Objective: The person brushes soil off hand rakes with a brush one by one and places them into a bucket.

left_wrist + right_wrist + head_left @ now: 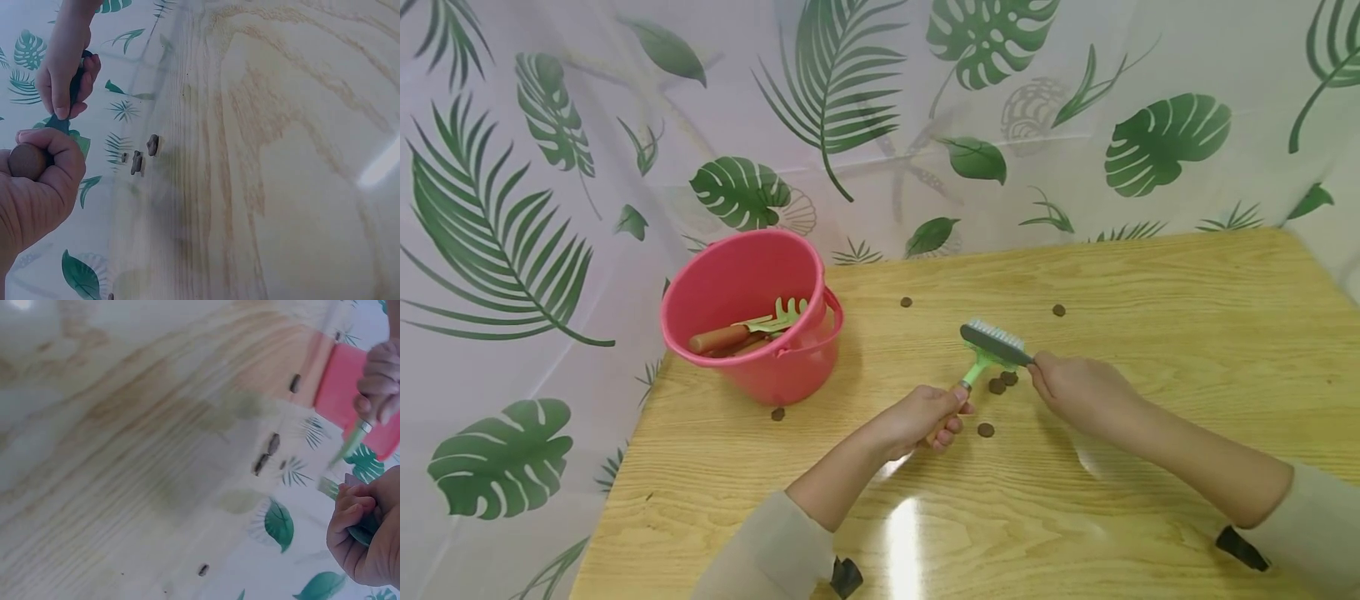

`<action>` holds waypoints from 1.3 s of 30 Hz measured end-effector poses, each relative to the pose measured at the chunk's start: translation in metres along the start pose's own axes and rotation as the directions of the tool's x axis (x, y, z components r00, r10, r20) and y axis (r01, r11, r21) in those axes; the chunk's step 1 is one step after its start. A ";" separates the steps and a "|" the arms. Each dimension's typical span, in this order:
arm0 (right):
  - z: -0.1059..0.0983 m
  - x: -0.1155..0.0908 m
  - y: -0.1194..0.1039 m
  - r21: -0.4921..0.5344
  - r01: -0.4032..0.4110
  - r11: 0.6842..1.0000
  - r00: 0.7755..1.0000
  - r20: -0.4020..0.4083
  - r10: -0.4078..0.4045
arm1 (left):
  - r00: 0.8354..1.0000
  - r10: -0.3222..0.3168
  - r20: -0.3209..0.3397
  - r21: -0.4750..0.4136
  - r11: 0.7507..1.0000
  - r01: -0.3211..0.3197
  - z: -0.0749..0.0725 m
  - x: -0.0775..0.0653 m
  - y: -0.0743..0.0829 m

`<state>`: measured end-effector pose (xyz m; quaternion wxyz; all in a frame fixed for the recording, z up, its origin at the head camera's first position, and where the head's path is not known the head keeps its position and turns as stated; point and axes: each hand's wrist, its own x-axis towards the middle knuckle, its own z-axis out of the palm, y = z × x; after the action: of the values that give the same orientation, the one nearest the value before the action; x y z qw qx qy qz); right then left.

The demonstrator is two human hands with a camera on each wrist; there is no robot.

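My left hand (921,418) grips the wooden handle (27,161) of a small green-headed garden tool (977,367). The brush hides most of its head, so its exact kind cannot be told. In my right hand (1078,392) is a dark grey brush (992,342) with white bristles (997,331), held by its handle end. The brush lies across the green head, bristles facing away from me; whether they touch is unclear. Beneath the tools, brown clumps (1008,378) lie on the wooden table (1150,333).
A pink bucket (790,375) stands at the table's back left, its handle hanging to the right. Inside it are several garden tools, among them a green hand rake (790,311). More brown clumps (986,430) are scattered about. A leaf-print sheet (880,125) hangs behind the table.
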<state>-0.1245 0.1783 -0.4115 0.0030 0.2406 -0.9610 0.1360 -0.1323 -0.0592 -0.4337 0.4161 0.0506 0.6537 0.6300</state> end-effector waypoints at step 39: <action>-0.042 -0.002 0.009 0.849 -0.470 0.242 0.859 0.503 -0.096 | 1.000 0.014 0.007 -0.042 0.999 -0.014 0.001 0.003 -0.001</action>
<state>-0.1293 0.1983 -0.3734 -0.3854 0.0951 -0.6715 0.6257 -0.1332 -0.0570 -0.4355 0.4151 0.0488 0.6385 0.6463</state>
